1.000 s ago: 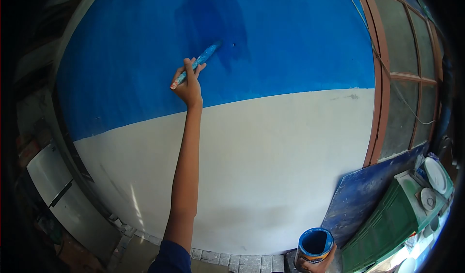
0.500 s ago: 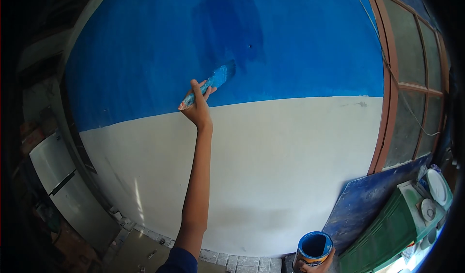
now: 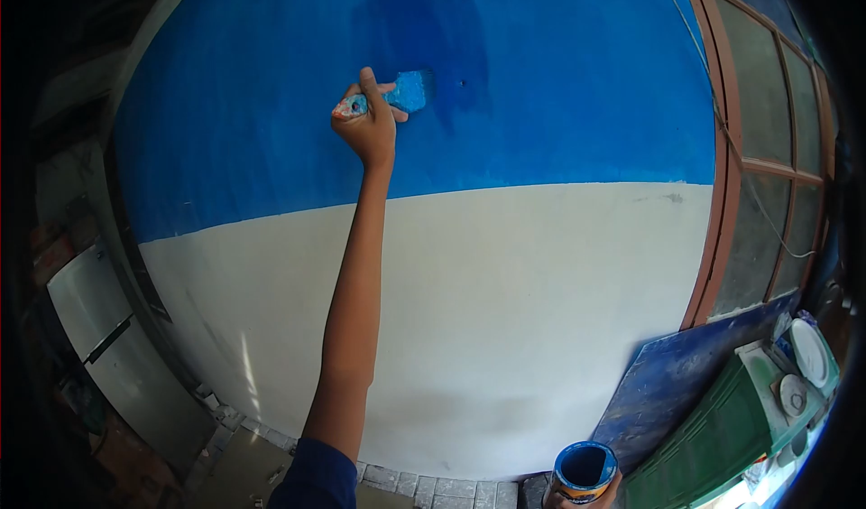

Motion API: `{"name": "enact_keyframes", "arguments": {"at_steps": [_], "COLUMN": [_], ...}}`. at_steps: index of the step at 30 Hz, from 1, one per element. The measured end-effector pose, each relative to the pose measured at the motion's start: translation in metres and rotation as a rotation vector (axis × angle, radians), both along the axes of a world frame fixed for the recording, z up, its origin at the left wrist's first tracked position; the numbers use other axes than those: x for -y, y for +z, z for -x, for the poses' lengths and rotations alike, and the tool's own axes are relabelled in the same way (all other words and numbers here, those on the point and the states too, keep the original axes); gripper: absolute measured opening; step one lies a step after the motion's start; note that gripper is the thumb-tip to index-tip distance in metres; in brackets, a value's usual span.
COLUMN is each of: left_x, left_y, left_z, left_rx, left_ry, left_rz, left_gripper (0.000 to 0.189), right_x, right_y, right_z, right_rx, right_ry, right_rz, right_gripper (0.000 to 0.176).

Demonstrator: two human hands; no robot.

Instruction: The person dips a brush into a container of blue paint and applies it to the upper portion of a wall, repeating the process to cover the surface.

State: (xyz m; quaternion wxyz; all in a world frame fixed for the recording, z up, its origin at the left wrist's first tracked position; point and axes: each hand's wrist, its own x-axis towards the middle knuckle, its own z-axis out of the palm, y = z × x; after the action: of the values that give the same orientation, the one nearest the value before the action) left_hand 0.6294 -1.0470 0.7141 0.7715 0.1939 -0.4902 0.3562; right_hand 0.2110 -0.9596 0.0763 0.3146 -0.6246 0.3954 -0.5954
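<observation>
My left hand (image 3: 368, 123) is closed around a paint-smeared brush (image 3: 410, 92), its bristle end pointing right against the blue upper part of the wall (image 3: 577, 85). Around the bristles, a darker blue patch (image 3: 419, 22) stretches upward. Low at the right, my right hand (image 3: 606, 498) grips a can (image 3: 585, 469) with blue paint inside; the can hides some of its fingers.
Below the blue lies a white wall area (image 3: 532, 274). A brown-framed window (image 3: 767, 157) and a hanging cable are on the right, above a green cabinet (image 3: 713, 441) with dishes. A silver fridge (image 3: 135, 365) stands at the left.
My left hand and the brush have moved up and slightly left along the wall, and the brush has turned closer to level. My right hand still holds the can.
</observation>
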Motion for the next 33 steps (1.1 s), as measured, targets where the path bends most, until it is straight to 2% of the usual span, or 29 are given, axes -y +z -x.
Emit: {"name": "enact_keyframes", "arguments": {"at_steps": [3, 4, 6, 8, 11, 12, 14, 15, 17, 19, 21, 22, 23, 24, 25, 29, 33], "left_x": [0.004, 0.001, -0.008, -0.021, -0.032, -0.033, -0.028, -0.025, -0.017, -0.015, -0.011, -0.008, -0.015, -0.022, -0.027, -0.035, -0.033], "left_y": [-0.043, -0.058, -0.079, -0.080, -0.046, -0.033, -0.002, 0.006, 0.007, -0.002, -0.032, -0.046, -0.056, -0.063, -0.064, -0.033, 0.040], "left_z": [-0.011, -0.010, -0.006, -0.003, 0.005, 0.005, 0.006, 0.005, 0.005, 0.005, 0.005, 0.000, 0.001, 0.002, 0.003, 0.003, 0.018], "left_rx": [-0.093, -0.091, -0.105, -0.086, -0.045, -0.038, 0.032, 0.099, 0.092, 0.099, 0.002, 0.011, 0.021, -0.018, -0.059, -0.033, 0.019], "left_ry": [-0.013, -0.015, -0.114, -0.119, -0.085, -0.033, -0.009, 0.014, 0.038, 0.059, 0.084, 0.059, 0.056, 0.055, 0.055, 0.071, 0.053], "left_rz": [-0.065, -0.068, -0.191, -0.201, -0.125, -0.071, -0.027, 0.008, -0.016, -0.045, -0.210, -0.196, -0.196, -0.287, -0.378, -0.291, -0.059], "left_gripper": [0.046, 0.046, 0.045, 0.044, 0.044, 0.044, 0.044, 0.045, 0.045, 0.046, 0.048, 0.050, 0.050, 0.051, 0.052, 0.053, 0.051], "right_x": [0.016, 0.024, 0.025, 0.020, 0.030, 0.030, 0.026, 0.025, 0.025, 0.019, 0.004, 0.001, 0.006, 0.015, 0.019, 0.024, 0.021], "right_y": [-0.032, -0.060, -0.050, -0.034, -0.018, -0.017, -0.023, -0.039, -0.052, -0.048, -0.035, -0.019, -0.034, -0.052, -0.056, -0.047, -0.044], "right_z": [0.006, 0.004, 0.005, 0.007, -0.010, -0.019, -0.012, -0.007, -0.006, 0.000, -0.004, -0.005, 0.001, 0.006, 0.009, 0.007, 0.001], "right_rx": [-0.028, 0.067, -0.018, -0.115, -0.018, -0.027, 0.087, 0.077, 0.023, 0.030, 0.212, 0.011, 0.020, -0.086, -0.064, 0.016, 0.082], "right_ry": [-0.059, -0.086, -0.090, -0.081, 0.038, -0.019, 0.094, 0.097, 0.020, 0.065, 0.090, -0.055, -0.058, -0.131, -0.111, -0.030, 0.040], "right_rz": [0.051, 0.045, 0.015, -0.018, 0.004, 0.300, 0.029, 0.029, 0.015, 0.067, -0.083, -0.089, -0.090, -0.022, -0.009, -0.008, -0.002], "right_gripper": [0.136, 0.137, 0.137, 0.138, 0.137, 0.136, 0.135, 0.135, 0.137, 0.139, 0.139, 0.142, 0.142, 0.143, 0.141, 0.137, 0.136]}}
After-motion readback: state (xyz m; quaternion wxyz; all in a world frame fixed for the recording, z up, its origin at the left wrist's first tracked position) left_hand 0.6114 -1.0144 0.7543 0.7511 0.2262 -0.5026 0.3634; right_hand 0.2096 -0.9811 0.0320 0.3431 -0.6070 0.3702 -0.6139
